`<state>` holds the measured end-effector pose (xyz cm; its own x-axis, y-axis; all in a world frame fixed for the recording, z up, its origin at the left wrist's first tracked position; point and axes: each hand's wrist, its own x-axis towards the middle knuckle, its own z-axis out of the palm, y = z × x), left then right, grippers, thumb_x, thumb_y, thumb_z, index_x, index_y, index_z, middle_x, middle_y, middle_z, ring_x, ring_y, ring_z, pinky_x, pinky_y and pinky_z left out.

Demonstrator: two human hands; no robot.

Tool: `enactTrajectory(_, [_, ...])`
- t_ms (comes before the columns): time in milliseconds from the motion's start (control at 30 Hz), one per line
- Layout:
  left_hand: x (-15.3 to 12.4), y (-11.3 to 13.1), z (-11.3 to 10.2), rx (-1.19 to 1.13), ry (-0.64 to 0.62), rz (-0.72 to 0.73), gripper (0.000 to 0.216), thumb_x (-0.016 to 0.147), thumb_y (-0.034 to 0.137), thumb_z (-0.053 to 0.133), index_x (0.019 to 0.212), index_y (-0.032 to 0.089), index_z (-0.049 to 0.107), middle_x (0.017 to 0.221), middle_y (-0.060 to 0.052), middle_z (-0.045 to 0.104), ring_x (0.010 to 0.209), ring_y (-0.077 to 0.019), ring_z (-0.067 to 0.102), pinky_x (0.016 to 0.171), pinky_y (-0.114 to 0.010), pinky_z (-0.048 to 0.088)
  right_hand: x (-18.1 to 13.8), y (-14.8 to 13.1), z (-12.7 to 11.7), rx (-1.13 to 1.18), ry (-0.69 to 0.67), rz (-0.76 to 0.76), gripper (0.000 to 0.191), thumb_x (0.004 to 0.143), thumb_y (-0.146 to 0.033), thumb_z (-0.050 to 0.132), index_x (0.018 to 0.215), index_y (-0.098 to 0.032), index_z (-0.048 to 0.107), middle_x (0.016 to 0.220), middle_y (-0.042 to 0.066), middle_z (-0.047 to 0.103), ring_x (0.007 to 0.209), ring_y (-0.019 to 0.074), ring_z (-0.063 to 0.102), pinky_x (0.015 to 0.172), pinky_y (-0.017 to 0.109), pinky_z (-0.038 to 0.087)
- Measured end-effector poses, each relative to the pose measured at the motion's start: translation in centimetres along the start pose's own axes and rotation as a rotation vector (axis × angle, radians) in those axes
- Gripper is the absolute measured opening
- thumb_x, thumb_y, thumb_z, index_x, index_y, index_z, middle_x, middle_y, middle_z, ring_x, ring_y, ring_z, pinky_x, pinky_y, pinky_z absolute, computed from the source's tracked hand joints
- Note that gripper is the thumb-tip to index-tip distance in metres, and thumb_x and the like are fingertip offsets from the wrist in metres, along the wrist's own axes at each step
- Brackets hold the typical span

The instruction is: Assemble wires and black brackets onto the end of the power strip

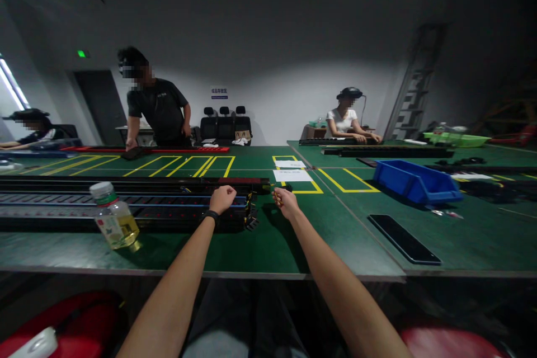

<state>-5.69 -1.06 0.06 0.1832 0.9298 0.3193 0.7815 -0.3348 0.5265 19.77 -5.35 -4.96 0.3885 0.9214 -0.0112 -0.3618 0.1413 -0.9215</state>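
My left hand (222,199), with a dark band on its wrist, is closed over the right end of several long black strips (159,213) lying side by side. What its fingers hold, if anything, is hidden. My right hand (286,203) is closed in a pinch just beyond the strips' ends, above the green table. Something small and dark, perhaps a wire end, shows by its fingertips, too small to name. Short wires with black connectors (251,218) stick out at the strips' right end, between and below the two hands.
A bottle of yellow liquid (114,217) stands in front of the strips at left. At right lie a phone (403,239) and a blue bin (415,182). White papers (292,175) lie ahead on the green table (335,235). Several people work at the far and left sides.
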Motion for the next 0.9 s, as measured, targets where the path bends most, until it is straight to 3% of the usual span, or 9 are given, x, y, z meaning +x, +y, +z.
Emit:
enactTrajectory(100, [-0.02,-0.04,0.00,-0.003,-0.002,0.003,0.022,0.092,0.027,0.060,0.091,0.019,0.080,0.102,-0.009,0.082,0.099,-0.0225,0.074,0.084,-0.025,0.049,-0.09,-0.08,0.05,0.052,0.052,0.070,0.016,0.084,-0.021,0.079,0.081,-0.017,0.064,0.053,-0.003,0.061,0.048,0.0095,0.058,0.036,0.015,0.038])
enactTrajectory(533, [0.08,-0.20,0.22,-0.005,0.001,0.007,0.020,0.092,0.028,0.062,0.091,0.020,0.081,0.100,-0.009,0.082,0.096,-0.0224,0.074,0.082,-0.025,0.050,0.37,0.59,-0.34,0.020,0.063,0.087,0.012,0.081,-0.016,0.081,0.081,-0.016,0.069,0.068,0.003,0.072,0.050,0.0086,0.061,0.039,0.016,0.042])
enactTrajectory(900, [0.19,-0.48,0.60,0.010,0.017,0.009,0.021,0.092,0.028,0.062,0.090,0.020,0.081,0.098,-0.009,0.082,0.097,-0.0234,0.074,0.083,-0.026,0.050,0.40,0.68,-0.13,0.025,0.053,0.063,0.017,0.082,-0.012,0.077,0.072,-0.017,0.064,0.061,0.001,0.068,0.045,0.0069,0.055,0.036,0.014,0.036])
